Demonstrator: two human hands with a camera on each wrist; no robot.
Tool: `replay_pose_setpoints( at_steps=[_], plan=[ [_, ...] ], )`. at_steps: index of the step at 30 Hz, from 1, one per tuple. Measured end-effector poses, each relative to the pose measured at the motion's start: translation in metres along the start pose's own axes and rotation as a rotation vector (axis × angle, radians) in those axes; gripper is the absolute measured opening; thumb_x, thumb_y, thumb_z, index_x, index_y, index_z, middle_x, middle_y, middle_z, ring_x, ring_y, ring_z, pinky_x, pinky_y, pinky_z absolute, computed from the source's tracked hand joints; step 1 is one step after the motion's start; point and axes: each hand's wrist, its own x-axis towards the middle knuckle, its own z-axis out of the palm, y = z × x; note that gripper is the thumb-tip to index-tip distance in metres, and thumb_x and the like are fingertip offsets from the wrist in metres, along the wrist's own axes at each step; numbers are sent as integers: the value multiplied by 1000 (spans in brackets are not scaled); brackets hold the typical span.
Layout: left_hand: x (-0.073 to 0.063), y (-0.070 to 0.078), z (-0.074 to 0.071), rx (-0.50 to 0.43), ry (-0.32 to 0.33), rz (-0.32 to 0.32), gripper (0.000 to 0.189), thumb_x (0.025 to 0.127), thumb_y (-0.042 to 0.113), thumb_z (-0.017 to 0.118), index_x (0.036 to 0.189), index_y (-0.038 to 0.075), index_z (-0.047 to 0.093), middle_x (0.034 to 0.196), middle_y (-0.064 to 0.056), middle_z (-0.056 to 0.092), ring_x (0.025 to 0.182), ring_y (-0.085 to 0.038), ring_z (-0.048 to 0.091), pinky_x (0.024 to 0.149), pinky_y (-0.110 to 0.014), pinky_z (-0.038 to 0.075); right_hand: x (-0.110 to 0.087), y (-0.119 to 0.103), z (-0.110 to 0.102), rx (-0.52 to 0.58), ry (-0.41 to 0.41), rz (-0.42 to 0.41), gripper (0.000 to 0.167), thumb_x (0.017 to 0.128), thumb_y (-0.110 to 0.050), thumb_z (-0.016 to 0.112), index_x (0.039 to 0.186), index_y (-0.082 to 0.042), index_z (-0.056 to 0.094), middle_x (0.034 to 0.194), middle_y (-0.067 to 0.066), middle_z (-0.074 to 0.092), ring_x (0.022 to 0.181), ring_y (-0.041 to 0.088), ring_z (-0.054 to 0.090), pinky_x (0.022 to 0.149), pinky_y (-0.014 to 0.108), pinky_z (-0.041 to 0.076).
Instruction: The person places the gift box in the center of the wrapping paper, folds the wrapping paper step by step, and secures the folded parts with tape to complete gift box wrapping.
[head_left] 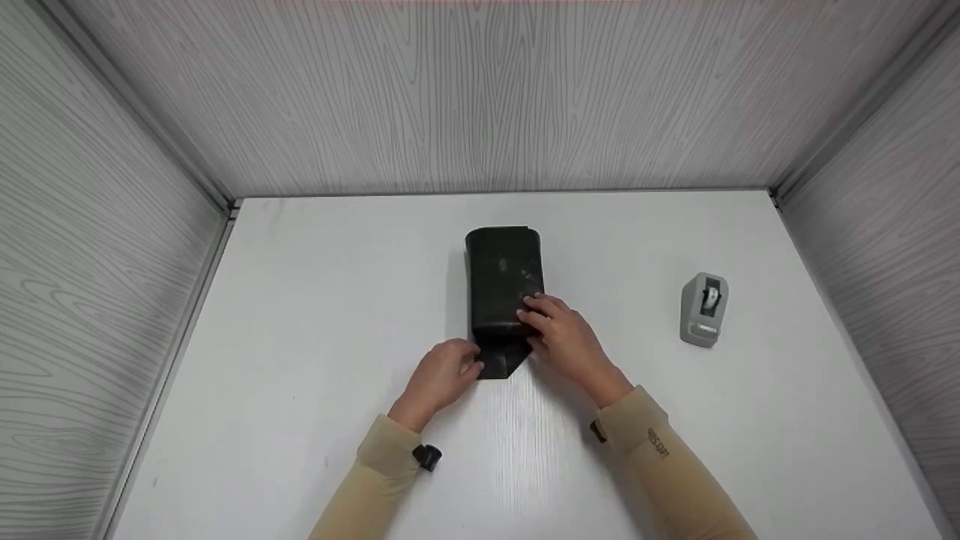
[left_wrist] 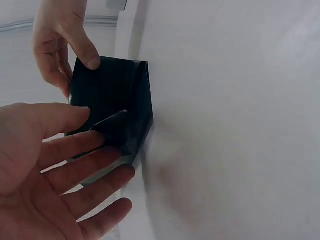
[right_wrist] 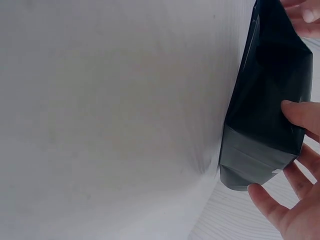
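Note:
A box-shaped package in black wrapping (head_left: 504,274) lies lengthwise on the white table, and a folded flap (head_left: 495,361) of the wrapping sticks out at its near end. My right hand (head_left: 566,337) holds the package's near right corner. In the right wrist view, the thumb (right_wrist: 299,112) presses the end face while the other fingers reach round the top and side. At the flap's left edge is my left hand (head_left: 444,375). Its fingers (left_wrist: 95,172) are spread and fairly straight beside the creased wrapping (left_wrist: 117,127); whether they all touch it is hard to tell.
A grey tape dispenser (head_left: 703,309) with a roll of tape stands on the right part of the white table (head_left: 337,285). Wood-grain panels (head_left: 487,97) rise at the back and on both sides.

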Motion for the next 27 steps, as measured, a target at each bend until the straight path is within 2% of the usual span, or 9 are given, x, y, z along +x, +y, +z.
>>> replay_pose_setpoints(
  at_steps=[5, 12, 19, 27],
  plan=[
    [-3, -3, -3, 50, -43, 83, 28, 93, 17, 67, 115, 0, 68, 116, -14, 65, 109, -29, 61, 94, -43, 47, 0, 1, -1, -26, -23, -2, 44, 84, -9, 78, 127, -9, 66, 138, 10, 55, 131, 27, 47, 98, 45, 46],
    [-5, -7, -4, 98, -70, 158, 28, 93, 13, 66, 119, 2, 68, 122, -12, 64, 116, -28, 59, 98, -42, 45, -1, 0, -3, -14, -37, -6, 44, 84, -8, 78, 127, -8, 66, 138, 10, 54, 130, 29, 46, 96, 47, 46],
    [-4, -10, -3, 92, -124, 155, 32, 96, 14, 63, 126, 4, 65, 130, -12, 60, 122, -28, 55, 102, -42, 43, -1, 1, -2, 0, -27, -15, 43, 84, -6, 77, 126, -7, 66, 138, 11, 55, 130, 29, 47, 99, 45, 45],
    [3, -9, 1, 130, -158, 179, 33, 98, 16, 61, 129, 4, 63, 138, -13, 55, 127, -28, 51, 105, -41, 40, -1, 1, -2, -1, -26, -9, 42, 85, -6, 76, 126, -7, 66, 138, 11, 55, 130, 29, 46, 99, 45, 45]
  ],
)
